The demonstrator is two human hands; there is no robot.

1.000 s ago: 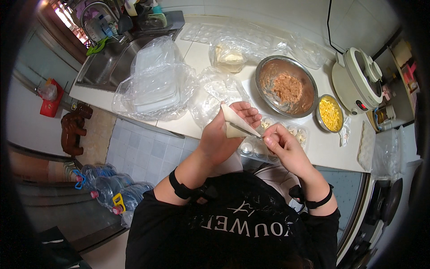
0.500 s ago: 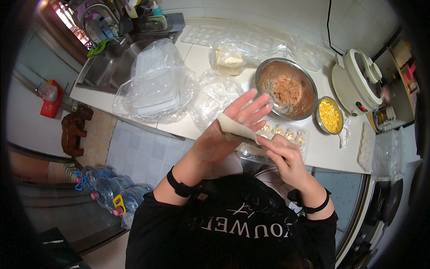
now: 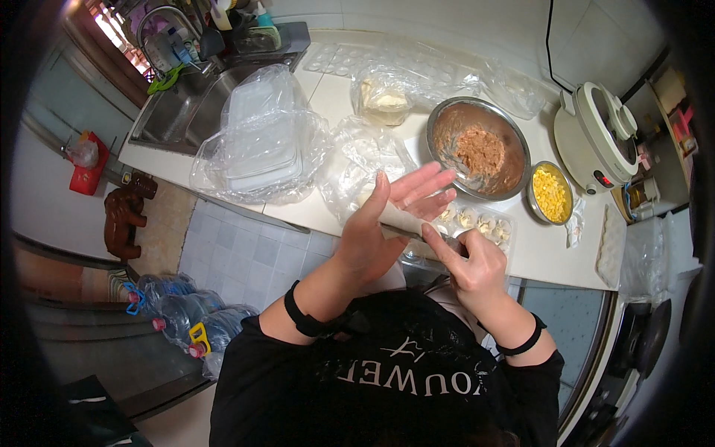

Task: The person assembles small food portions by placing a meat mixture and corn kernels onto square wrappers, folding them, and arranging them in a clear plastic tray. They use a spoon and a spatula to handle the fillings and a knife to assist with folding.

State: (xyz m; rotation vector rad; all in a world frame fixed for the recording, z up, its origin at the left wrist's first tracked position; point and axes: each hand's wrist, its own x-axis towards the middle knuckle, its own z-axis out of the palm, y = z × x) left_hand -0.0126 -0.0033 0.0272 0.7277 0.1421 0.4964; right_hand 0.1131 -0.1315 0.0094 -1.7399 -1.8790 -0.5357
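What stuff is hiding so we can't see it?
All in the head view:
Thin grey tool's handle: inside the right hand.
Left palm: partly covered by the dough wrapper.
Part of the clear tray: behind the hands.
Electric cooker's inside: under its lid.

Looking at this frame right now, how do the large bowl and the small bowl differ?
Size: the large bowl is clearly wider than the small bowl.
Contents: the large bowl holds a pinkish-brown mixture, the small bowl yellow pieces.
Inside: the large bowl shows much bare wall; the small bowl looks nearly full.
Shared: both are round, metallic and open-topped.
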